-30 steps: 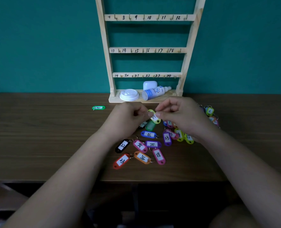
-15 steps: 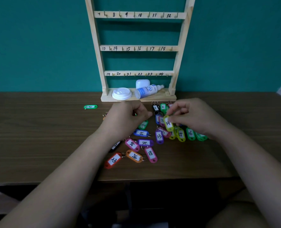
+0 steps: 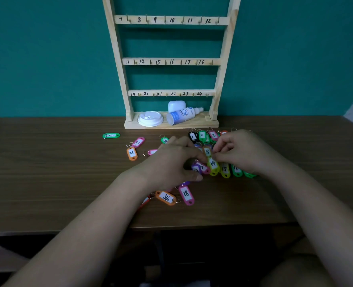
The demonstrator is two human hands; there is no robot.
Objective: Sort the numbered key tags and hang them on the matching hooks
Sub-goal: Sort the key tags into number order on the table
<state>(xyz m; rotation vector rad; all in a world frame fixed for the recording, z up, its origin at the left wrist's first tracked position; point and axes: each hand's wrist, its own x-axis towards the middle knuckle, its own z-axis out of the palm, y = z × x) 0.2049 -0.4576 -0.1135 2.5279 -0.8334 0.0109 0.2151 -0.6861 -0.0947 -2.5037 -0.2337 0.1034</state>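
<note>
Indoors, dark wood table (image 3: 47,172) against teal wall (image 3: 47,59), right grip (image 3: 242,152) pinching yellow tag 14 (image 3: 213,163), left grip (image 3: 171,162) curled (hold unclear)

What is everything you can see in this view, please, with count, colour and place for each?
table: one, dark brown wood, across the foreground.
wall: teal, behind the table.
hook rack: one, pale wood, upright at the table's back; visible numbered hooks bare.
cup lid: one, white, on the rack's base, left.
spray bottle: one, white with blue label, lying on the base beside the lid.
small case: one, white, behind the bottle.
key tags: about twenty showing, mixed colours, scattered before the rack; some partly covered.
left hand: one, curled over tags mid-table.
right hand: one, fingers curled by yellow tag 14; what they pinch is unclear.
</note>
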